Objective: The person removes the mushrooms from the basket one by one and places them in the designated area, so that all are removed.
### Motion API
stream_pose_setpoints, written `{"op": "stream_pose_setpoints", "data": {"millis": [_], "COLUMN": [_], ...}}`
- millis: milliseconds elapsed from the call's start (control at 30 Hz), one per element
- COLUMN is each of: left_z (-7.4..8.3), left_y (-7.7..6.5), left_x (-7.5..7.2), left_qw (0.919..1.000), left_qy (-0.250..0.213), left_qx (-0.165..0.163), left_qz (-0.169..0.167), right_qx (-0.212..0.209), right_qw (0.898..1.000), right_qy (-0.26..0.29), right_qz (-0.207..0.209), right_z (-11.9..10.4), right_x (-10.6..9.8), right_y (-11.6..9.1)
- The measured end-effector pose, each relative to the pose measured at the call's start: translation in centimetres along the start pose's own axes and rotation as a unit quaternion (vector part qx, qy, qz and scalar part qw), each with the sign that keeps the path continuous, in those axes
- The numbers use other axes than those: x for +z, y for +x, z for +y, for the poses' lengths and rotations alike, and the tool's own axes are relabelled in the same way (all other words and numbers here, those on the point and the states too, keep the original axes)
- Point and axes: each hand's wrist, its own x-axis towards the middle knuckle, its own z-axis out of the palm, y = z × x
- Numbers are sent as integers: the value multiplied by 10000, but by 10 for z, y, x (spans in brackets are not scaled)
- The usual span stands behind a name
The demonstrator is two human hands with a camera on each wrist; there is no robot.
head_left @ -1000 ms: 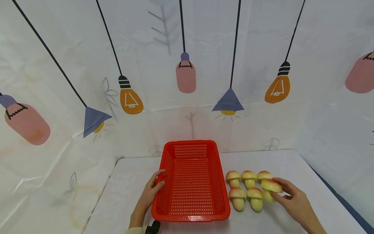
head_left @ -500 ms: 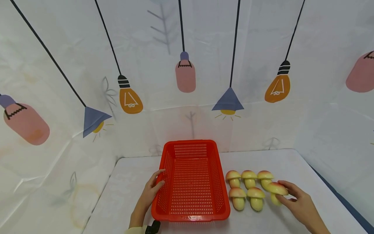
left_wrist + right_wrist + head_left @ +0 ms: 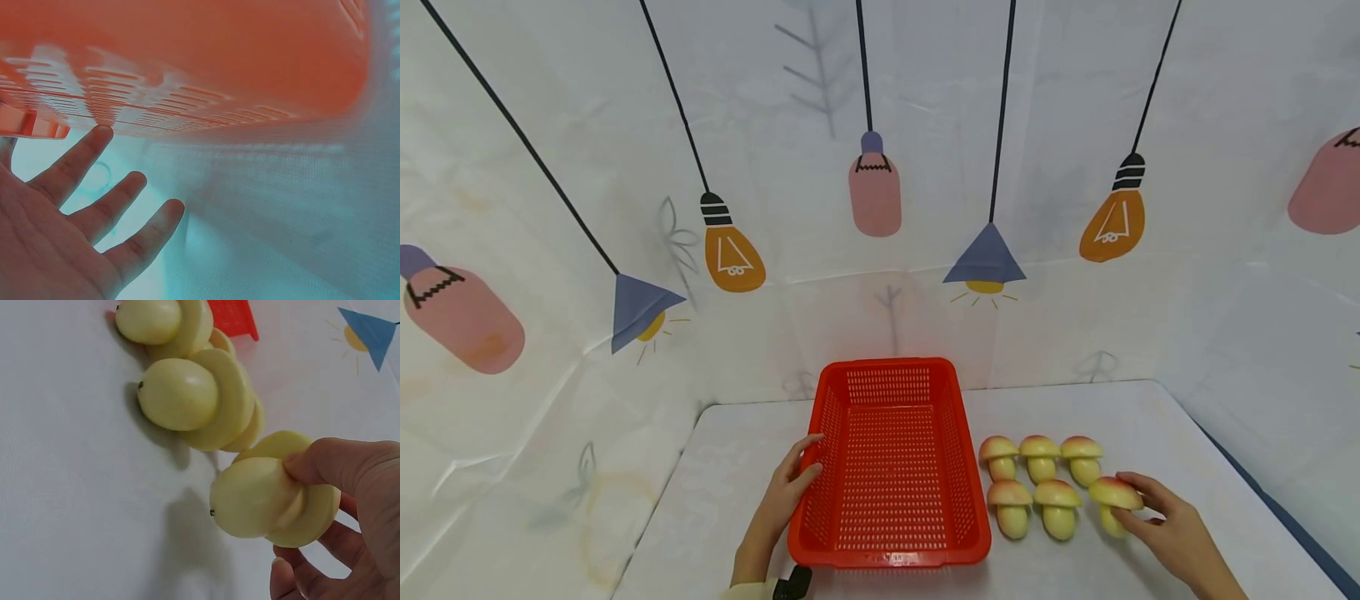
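My right hand (image 3: 1180,529) pinches a toy mushroom (image 3: 1112,492) with a yellow stem and a reddish-yellow cap. In the right wrist view, my thumb (image 3: 319,461) presses where the stem of that mushroom (image 3: 256,497) meets its cap; a shadow lies on the cloth beside it. Left of the held one, several like mushrooms (image 3: 1057,508) lie in two rows, caps toward the back. At the left rim of a red plastic basket (image 3: 891,550) rests my left hand (image 3: 786,496), thumb and index over the edge. Its other fingers, straight and spread, show beside the perforated wall (image 3: 187,103).
A white cloth covers the table (image 3: 715,483), which runs back to a wall sheet (image 3: 790,325) printed with hanging lamps. The basket stands immediately left of the mushrooms, its slotted bottom visible. Along the right lies the table's edge (image 3: 1232,500).
My right hand has brought its mushroom right and toward me, off the back-row mushroom it overlapped, to the right end of the front row. My left hand and the basket stay put.
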Motion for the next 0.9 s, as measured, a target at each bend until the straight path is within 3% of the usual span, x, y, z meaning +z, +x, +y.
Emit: {"op": "stream_pose_setpoints", "data": {"millis": [367, 900], "left_z": [1, 2], "left_y": [0, -2], "left_x": [0, 1], "left_qw": [10000, 10000], "left_qy": [55, -15], "left_qx": [-57, 12], "left_qz": [16, -37], "right_qx": [252, 231], "right_qw": [9990, 9982], "right_qy": [-69, 9], "right_qz": [-353, -548], "right_z": [4, 10], "right_x": [3, 9], "right_y": [3, 8]}}
